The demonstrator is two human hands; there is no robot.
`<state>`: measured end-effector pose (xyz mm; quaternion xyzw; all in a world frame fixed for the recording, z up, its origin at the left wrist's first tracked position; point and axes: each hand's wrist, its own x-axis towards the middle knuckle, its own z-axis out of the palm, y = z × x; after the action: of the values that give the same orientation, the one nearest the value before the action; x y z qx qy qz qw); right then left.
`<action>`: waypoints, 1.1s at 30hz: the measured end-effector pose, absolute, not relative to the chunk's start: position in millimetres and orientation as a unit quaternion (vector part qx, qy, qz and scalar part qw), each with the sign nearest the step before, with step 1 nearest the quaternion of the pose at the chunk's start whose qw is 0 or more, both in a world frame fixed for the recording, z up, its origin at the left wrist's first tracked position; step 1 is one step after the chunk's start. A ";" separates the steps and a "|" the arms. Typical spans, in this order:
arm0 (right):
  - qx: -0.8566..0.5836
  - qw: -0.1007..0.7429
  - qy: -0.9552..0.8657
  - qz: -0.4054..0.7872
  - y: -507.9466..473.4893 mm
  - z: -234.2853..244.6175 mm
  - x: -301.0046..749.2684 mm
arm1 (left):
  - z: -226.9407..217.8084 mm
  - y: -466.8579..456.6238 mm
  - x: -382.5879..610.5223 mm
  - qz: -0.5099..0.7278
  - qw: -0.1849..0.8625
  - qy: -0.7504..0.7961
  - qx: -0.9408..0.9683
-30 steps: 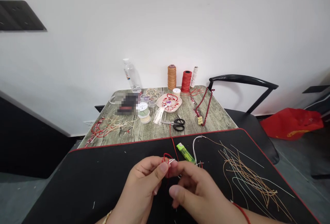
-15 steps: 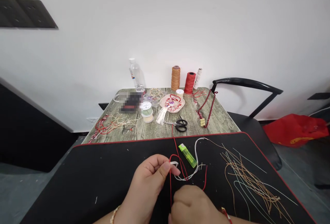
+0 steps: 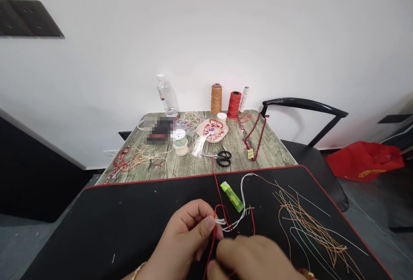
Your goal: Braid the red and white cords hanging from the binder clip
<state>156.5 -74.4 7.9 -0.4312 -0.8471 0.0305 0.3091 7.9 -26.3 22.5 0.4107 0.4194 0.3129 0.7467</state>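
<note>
As three spools (image 3: 233, 104) stand behind, left hand (image 3: 185, 239) pinches one red cord (image 3: 212, 239) and one white cord (image 3: 243, 189); right hand (image 3: 254, 258) grips the red.

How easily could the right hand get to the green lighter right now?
Probably yes: the green lighter lies uncovered on the black mat just beyond the right hand, with only loose red cord and white cord between. The hand seems to pinch the red cord, so it must let go first.
</note>
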 end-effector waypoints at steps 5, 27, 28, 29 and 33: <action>-0.494 0.283 -0.809 0.146 -56.7 54.3 187.1 | 22.9 -29.9 6.1 0.286 0.751 0.391 0.449; -0.513 0.404 -0.742 0.149 -48.3 30.4 188.8 | 20.2 -26.9 9.5 0.362 0.674 0.465 0.445; -0.511 0.430 -0.729 0.151 -52.5 32.3 188.6 | 22.0 -25.1 8.3 0.381 0.662 0.471 0.440; -0.511 0.441 -0.718 0.172 -56.3 32.9 187.4 | 23.4 -23.5 7.3 0.397 0.653 0.475 0.436; -0.508 0.365 -0.624 0.469 -62.9 19.5 170.7 | 24.0 -20.6 6.0 0.428 0.631 0.486 0.427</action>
<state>170.7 -62.9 19.5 -0.5081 -0.6238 0.4687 0.3648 6.0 -20.6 24.0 0.4275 0.4862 0.4276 0.6309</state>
